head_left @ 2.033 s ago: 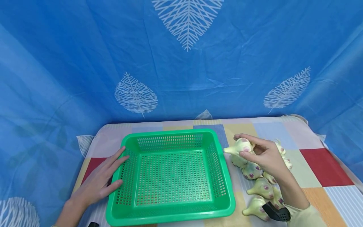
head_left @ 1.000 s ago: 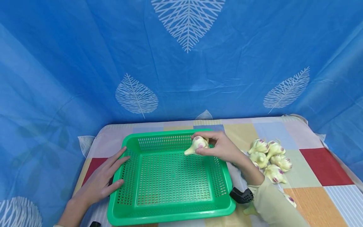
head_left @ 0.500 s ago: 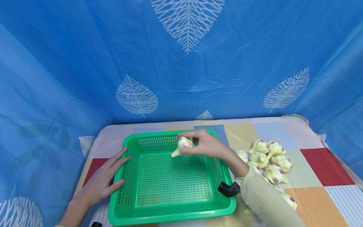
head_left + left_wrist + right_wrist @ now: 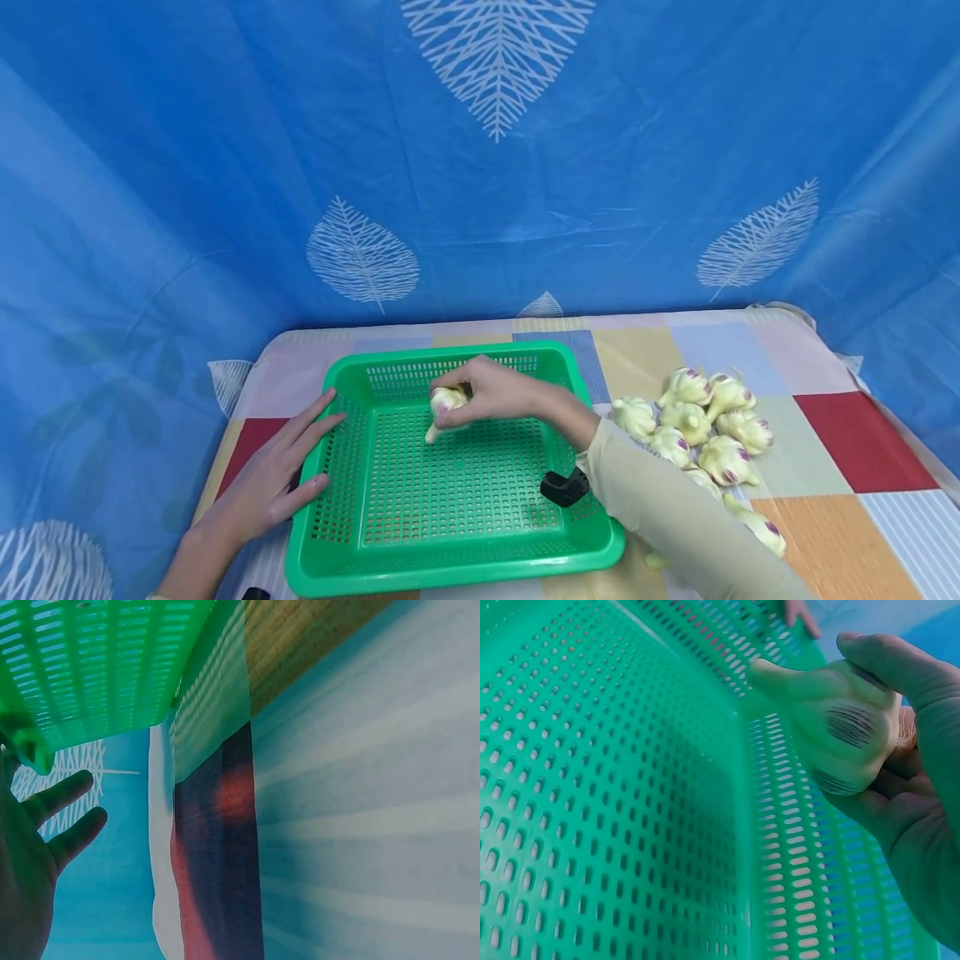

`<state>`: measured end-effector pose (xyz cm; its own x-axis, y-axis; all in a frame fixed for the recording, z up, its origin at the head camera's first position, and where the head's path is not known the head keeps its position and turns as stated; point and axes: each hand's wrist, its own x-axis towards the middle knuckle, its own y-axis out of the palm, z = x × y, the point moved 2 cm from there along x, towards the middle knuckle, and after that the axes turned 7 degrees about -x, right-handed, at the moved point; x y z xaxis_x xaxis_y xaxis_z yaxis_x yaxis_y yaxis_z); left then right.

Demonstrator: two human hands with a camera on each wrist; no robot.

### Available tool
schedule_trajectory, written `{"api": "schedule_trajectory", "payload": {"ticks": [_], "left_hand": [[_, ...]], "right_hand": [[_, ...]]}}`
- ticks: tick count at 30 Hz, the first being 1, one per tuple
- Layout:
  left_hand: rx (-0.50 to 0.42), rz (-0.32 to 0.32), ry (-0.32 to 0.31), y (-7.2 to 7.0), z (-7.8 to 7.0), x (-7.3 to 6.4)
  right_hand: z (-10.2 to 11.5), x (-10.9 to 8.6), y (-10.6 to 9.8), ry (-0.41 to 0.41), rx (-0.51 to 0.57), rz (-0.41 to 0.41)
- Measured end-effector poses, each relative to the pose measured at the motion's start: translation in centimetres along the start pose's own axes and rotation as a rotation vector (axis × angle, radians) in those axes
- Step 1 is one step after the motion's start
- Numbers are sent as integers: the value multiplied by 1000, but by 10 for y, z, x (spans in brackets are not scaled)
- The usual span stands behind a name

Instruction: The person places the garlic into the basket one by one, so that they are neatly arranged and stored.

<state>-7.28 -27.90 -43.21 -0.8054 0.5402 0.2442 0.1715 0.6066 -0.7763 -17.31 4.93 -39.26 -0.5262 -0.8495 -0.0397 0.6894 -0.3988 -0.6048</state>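
Observation:
My right hand (image 4: 487, 390) grips a garlic bulb (image 4: 447, 402) over the inside of a green plastic basket (image 4: 457, 575). In the right wrist view, thumb and fingers hold the pale bulb (image 4: 847, 724) around its root end, its stem pointing away from the palm and dark streaks on its side. The basket floor (image 4: 600, 795) with its slots shows beneath. My left hand (image 4: 262, 475) rests at the basket's left rim, fingers spread and straight over the edge. In the left wrist view, the fingers (image 4: 71, 799) are extended beside the basket wall.
Several more garlic bulbs (image 4: 726, 460) lie in a heap right of the basket, some hidden under my right sleeve (image 4: 675, 508). A patchwork cloth (image 4: 847, 442) covers the table. Behind it hangs a blue curtain (image 4: 600, 208) with white leaf prints.
From the heap on the right, my right hand has carried the garlic bulb leftward over the rim and then lower into the basket. My left hand has stayed at the left rim.

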Motion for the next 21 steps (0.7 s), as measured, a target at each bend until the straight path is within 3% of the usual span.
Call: {"api": "schedule_trajectory", "payload": {"ticks": [13,21], "left_hand": [[-1,-2,-18,1,-1,0],[31,0,-16,0,-1,0]], "right_hand": [[-2,47,25,-68,-160,120],[0,73,43,-79,-262,147]]}}
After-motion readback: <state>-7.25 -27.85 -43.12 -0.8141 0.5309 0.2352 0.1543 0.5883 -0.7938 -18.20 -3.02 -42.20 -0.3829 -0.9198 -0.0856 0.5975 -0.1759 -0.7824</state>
